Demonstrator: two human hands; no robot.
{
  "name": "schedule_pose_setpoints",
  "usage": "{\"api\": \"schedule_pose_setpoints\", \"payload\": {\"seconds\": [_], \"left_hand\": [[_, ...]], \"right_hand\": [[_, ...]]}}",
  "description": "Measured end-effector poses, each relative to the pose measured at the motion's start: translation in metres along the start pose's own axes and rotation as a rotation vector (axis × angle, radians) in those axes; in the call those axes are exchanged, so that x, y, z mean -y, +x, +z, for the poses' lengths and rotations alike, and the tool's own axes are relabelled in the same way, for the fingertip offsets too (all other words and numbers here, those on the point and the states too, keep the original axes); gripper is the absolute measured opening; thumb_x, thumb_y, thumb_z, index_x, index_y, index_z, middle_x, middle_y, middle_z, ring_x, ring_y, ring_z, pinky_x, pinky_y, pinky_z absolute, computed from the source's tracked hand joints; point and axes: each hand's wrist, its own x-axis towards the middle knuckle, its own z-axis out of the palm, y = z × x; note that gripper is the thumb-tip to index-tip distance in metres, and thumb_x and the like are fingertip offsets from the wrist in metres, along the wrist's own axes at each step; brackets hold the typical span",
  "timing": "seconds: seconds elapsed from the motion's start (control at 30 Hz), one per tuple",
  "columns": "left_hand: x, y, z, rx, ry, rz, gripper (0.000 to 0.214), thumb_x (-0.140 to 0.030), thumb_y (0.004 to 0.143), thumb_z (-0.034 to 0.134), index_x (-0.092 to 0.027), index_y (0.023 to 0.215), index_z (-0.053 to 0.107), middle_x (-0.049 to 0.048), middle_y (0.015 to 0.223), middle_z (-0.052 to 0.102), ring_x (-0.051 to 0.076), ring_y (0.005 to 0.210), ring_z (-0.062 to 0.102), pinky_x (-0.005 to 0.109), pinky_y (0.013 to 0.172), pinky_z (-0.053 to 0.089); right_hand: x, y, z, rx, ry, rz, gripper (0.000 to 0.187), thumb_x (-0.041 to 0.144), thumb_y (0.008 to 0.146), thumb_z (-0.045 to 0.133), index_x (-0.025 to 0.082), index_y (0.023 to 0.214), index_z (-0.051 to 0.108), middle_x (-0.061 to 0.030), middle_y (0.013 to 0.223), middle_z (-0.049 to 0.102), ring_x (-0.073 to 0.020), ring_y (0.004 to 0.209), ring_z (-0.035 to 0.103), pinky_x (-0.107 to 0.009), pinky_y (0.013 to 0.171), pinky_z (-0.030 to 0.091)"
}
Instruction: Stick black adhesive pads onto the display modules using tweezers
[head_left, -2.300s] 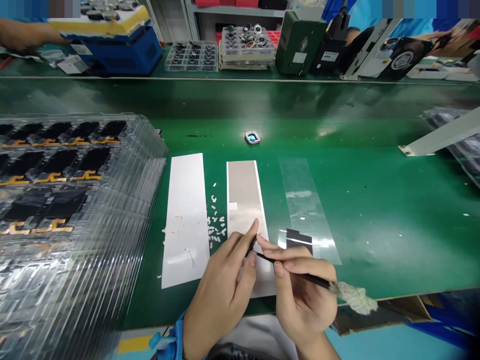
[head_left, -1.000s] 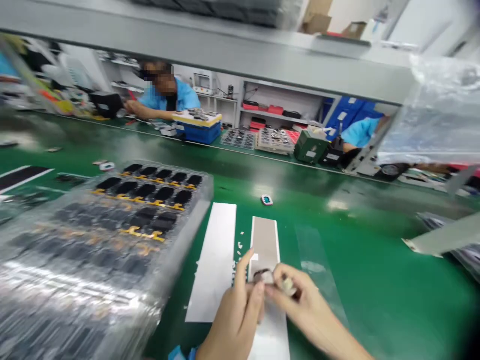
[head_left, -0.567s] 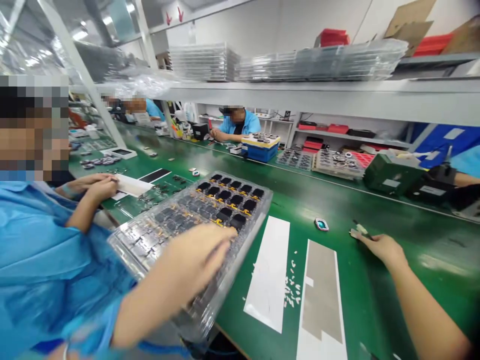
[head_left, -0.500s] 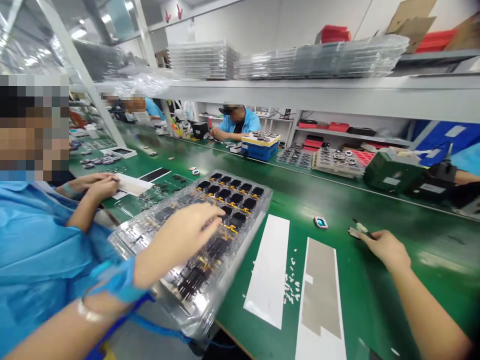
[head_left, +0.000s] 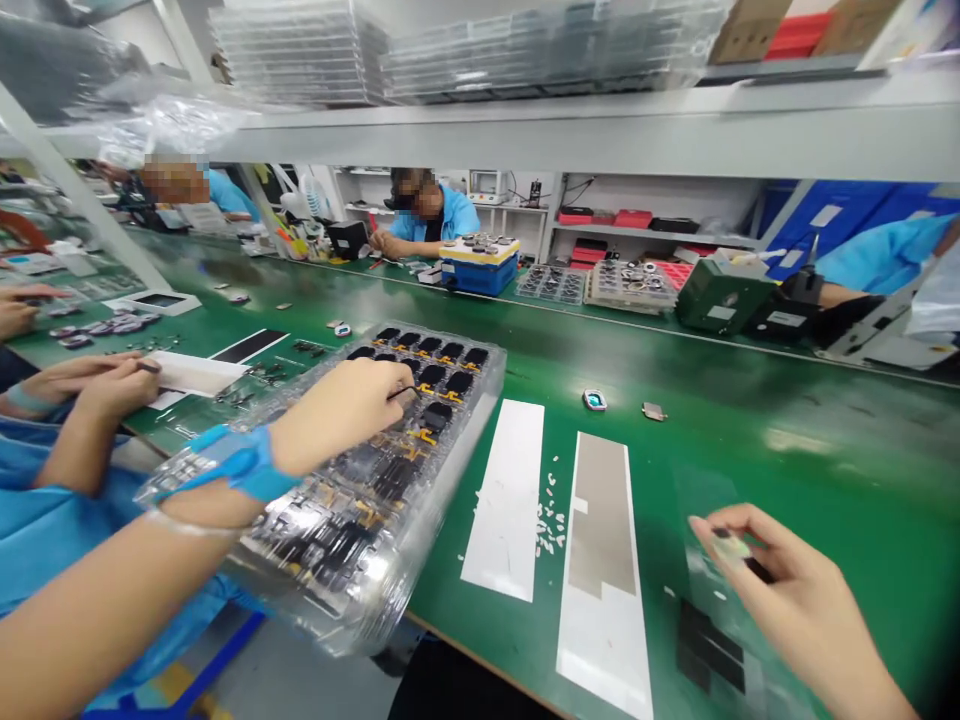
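While your left hand is over the clear blister tray, status:
Left hand: narrow pinch on dark tweezers, tips just above the black parts near the tray's far end; contact cannot be told.
Right hand: narrow pinch on a small pale piece, above clear film on the bench.
Tray position: directly under your left hand and well left of your right; left is clearly nearer.
Tray long axis: runs from the far end toward you, slanting left as it nears.
Tray pointing: near end aims at your body, far end up the bench.
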Motion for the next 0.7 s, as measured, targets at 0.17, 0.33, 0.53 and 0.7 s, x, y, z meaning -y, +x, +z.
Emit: {"api": "schedule_pose_setpoints", "payload": {"seconds": [0.17,0.33,0.53,0.7], "left_hand": [[-0.053,-0.063,0.002,0.018,-0.147,0.087,0.042,-0.015,0.087,0.054,-0.025,0.126,0.063,-0.0009,0.090,0.070,0.018,0.076,0.068,0.023,0.065,0.052],[-0.105,-0.115,0.059,0.100,-0.545,0.023,0.017,-0.017,0.098,0.051,-0.028,0.108,0.057,0.0025,0.101,0.072,0.019,0.087,0.073,0.026,0.074,0.056],[-0.121,-0.098,0.139,0.322,-1.003,-0.259,0.004,-0.027,0.103,0.044,-0.024,0.100,0.045,-0.0035,0.077,0.059,0.011,0.056,0.053,0.023,0.056,0.044],[-0.119,-0.089,0.161,0.331,-1.159,-0.297,0.014,-0.033,0.103,0.046,-0.021,0.099,0.052,-0.0028,0.076,0.053,0.011,0.060,0.047,0.022,0.056,0.040]], "right_hand": [[0.025,-0.032,0.003,-0.122,0.090,0.018,0.026,0.046,0.083,0.066,0.024,0.072,0.058,0.0034,0.055,0.050,-0.0111,0.044,0.041,-0.023,0.041,0.033],[0.052,-0.029,0.024,0.093,0.220,-0.426,0.003,0.024,0.088,0.065,0.023,0.086,0.064,0.0005,0.070,0.060,-0.0102,0.048,0.050,-0.022,0.041,0.040],[0.055,-0.028,0.057,0.113,0.047,-0.654,0.009,0.013,0.090,0.060,0.021,0.094,0.063,-0.0021,0.080,0.069,-0.0135,0.069,0.068,-0.022,0.057,0.054],[0.038,-0.032,0.068,0.056,-0.128,-0.699,0.010,0.012,0.094,0.055,0.019,0.094,0.063,-0.0032,0.082,0.069,-0.0129,0.067,0.068,-0.022,0.054,0.054]]}}
